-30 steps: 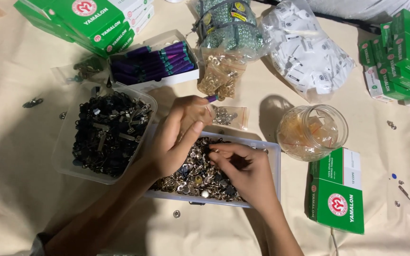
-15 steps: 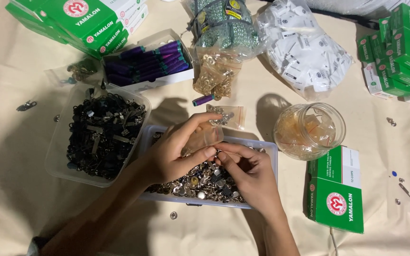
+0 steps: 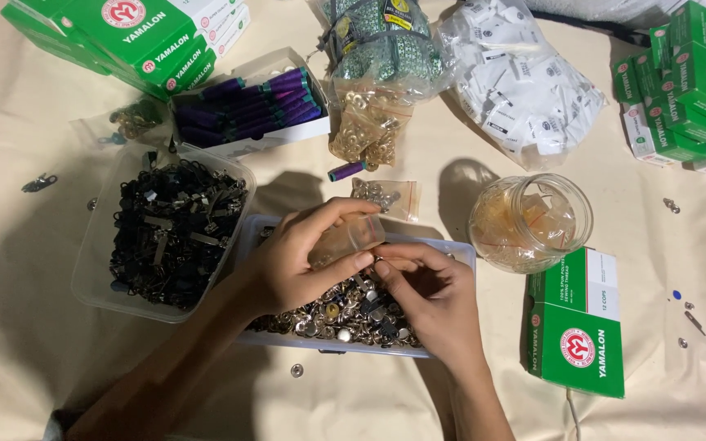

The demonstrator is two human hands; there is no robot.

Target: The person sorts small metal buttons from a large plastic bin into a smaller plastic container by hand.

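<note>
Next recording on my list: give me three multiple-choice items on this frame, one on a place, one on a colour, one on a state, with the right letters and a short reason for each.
1. Where does the clear round jar stand?
A. To the right of the tray of metal buttons
B. Inside the tub of dark clips
C. On top of the green boxes

2. What colour are the thread spools in the open white box?
A. Red
B. Purple
C. Yellow

3. What is the left hand doing?
A. Lying flat on the cloth
B. Holding a small clear bag in its grip
C. Lifting the jar

Answers:
1 A: the jar sits on the cloth just right of the tray.
2 B: the spools show purple with teal ends.
3 B: its fingers close round the bag above the tray, with the right hand beside it.
</note>
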